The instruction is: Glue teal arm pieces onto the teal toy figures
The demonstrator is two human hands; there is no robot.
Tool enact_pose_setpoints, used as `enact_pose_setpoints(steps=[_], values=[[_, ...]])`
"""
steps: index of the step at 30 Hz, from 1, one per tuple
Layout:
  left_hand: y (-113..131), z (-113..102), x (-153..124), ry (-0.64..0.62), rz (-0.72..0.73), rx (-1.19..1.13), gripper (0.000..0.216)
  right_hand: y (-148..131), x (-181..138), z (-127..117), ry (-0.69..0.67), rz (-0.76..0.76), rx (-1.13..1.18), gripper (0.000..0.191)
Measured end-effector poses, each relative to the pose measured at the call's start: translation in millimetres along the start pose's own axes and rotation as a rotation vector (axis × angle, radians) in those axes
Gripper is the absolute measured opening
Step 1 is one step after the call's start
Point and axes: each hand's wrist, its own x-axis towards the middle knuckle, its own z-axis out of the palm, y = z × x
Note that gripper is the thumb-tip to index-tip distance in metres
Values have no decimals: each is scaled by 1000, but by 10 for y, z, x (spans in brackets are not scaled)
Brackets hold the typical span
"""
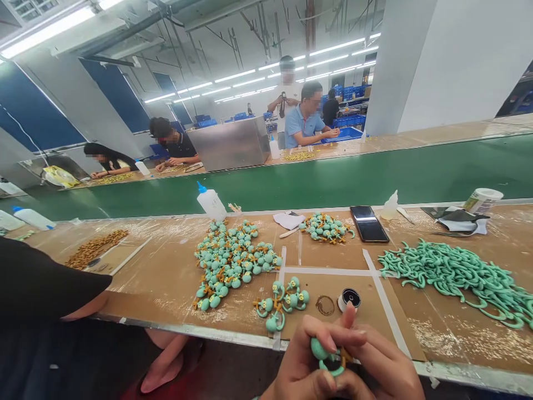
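Factory hall w/ long fluorescent tube lights point(233, 76) running across an open ceiling of pipes & ducts. Blue panels point(37, 114) line the left wall; big white pillar point(445, 61) at right. Green conveyor belt point(333, 180) runs across the middle, between brown worktables point(166, 278) patched w/ pale tape. Metal box point(229, 143) sits on the far bench. Blue crates point(347, 119) stacked at the back. Lighting bright, even.

Teal figures point(227, 261): smooth matt plastic. Surface point(166, 278): brown cardboard, dull, taped. Phone point(368, 223): glossy black glass. Conveyor belt point(333, 180): matt green.
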Motion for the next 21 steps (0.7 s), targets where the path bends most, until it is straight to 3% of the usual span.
enact_pose_setpoints(steps=[2,5,8,10,14,18,21], values=[[25,-37,-6,72,-19,85,21,54,17,15,-20,9,-12,22],[193,-242,-70,301,-50,337,24,144,47,-43,-34,32,-90,32],[457,-656,-236,576,-161,890,24,247,32,-219,37,44,-213,24],[582,-964,-387,651,-286,1365,29,310,1,-355,84,56,-290,18],[557,-1342,-637,677,-319,1468,39,367,-33,-519,169,109,-393,17],[417,-1355,-735,688,-252,1457,45,371,-44,-561,225,162,-406,20],[464,-1327,-774,775,-181,1413,43,419,-106,-622,240,236,-416,22]])
